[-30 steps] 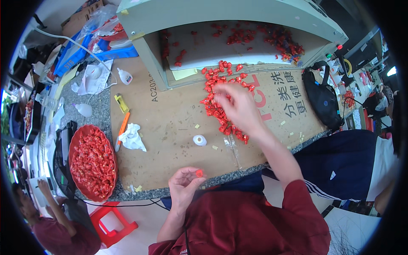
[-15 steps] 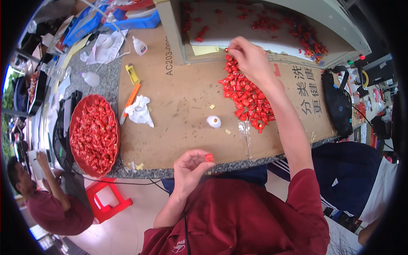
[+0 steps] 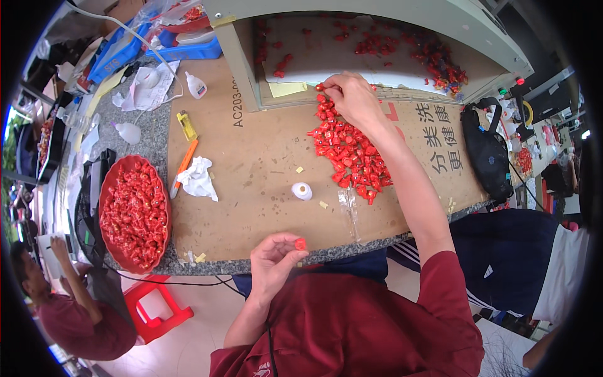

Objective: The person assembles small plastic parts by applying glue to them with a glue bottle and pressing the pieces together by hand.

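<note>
Left hand (image 3: 271, 259) down by the table edge is pinching one small red piece (image 3: 301, 244). Farther out, right hand (image 3: 353, 97) has fingers curled into the red pile (image 3: 347, 151) on the cardboard (image 3: 264, 157), probably grabbing the next one to match up.

A speckled grey worktop (image 3: 151, 147) carries a brown cardboard sheet (image 3: 264, 163) over most of its top. On the cardboard lie a heap of small red pieces (image 3: 348, 151) toward the far edge, a small white roll (image 3: 302, 190), a crumpled white tissue (image 3: 198, 178) and an orange knife (image 3: 183, 166). A red bowl (image 3: 107, 188) of red pieces sits at the near left corner.
</note>
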{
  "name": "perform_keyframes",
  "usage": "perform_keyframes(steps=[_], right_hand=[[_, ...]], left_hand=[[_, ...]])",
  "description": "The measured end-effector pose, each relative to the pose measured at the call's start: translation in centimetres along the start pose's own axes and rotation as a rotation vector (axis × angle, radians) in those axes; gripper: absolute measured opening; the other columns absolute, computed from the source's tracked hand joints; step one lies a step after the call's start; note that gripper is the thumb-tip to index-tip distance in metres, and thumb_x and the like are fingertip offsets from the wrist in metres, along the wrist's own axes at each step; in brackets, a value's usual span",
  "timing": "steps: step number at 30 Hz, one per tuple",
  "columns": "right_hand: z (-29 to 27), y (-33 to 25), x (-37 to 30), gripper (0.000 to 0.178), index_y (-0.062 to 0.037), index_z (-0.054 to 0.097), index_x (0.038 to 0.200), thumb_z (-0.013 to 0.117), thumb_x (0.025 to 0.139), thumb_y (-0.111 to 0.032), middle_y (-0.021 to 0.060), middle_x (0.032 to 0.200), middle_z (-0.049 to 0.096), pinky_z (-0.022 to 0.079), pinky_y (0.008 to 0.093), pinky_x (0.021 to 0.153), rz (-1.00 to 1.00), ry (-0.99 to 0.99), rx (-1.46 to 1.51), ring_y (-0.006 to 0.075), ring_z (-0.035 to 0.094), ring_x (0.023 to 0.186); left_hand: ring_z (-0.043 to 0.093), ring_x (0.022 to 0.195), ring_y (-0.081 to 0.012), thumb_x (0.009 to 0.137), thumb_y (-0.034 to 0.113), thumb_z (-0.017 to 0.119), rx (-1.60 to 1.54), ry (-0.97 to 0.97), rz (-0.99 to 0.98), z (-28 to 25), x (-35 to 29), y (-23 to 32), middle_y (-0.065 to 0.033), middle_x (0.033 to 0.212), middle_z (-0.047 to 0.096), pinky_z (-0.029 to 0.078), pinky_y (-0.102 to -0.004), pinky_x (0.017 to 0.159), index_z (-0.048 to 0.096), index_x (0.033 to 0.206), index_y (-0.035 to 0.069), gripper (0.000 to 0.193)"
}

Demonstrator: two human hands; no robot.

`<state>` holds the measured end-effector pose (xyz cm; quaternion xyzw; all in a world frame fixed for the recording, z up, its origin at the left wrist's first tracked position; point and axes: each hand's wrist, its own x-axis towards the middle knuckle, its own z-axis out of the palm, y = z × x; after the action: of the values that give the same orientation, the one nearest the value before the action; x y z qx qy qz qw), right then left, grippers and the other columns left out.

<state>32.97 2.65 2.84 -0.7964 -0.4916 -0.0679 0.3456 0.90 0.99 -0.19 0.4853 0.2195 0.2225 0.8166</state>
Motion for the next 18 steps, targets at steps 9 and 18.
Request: perform_keyframes(steps=[9, 18], right_hand=[[1.3, -1.1, -0.2, 0.015, -0.0012, 0.063, 0.084, 0.066, 0.074, -0.012, 0.0115, 0.089, 0.056, 0.045, 0.0407, 0.078, -0.066, -0.158, -0.146, 0.0287, 0.053, 0.093], [-1.2, -3.4, -2.5, 0.011, -0.0012, 0.061, 0.092, 0.056, 0.083, -0.007, 0.0102, 0.089, 0.06, 0.046, 0.0336, 0.072, 0.115, -0.185, 0.201, 0.0251, 0.058, 0.083]], left_hand=[[0.063, 0.082, -0.0138, 0.078, -0.011, 0.061, 0.005, -0.002, -0.016, -0.3, 0.1, 0.1, -0.0073, 0.09, 0.063, 0.052, -0.0258, 0.075, 0.056, 0.1, -0.003, 0.024], [0.062, 0.081, -0.014, 0.078, -0.01, 0.062, 0.012, 0.015, -0.029, 0.0, 0.0, 0.1, -0.0075, 0.088, 0.062, 0.051, -0.0253, 0.074, 0.056, 0.099, -0.003, 0.023]])
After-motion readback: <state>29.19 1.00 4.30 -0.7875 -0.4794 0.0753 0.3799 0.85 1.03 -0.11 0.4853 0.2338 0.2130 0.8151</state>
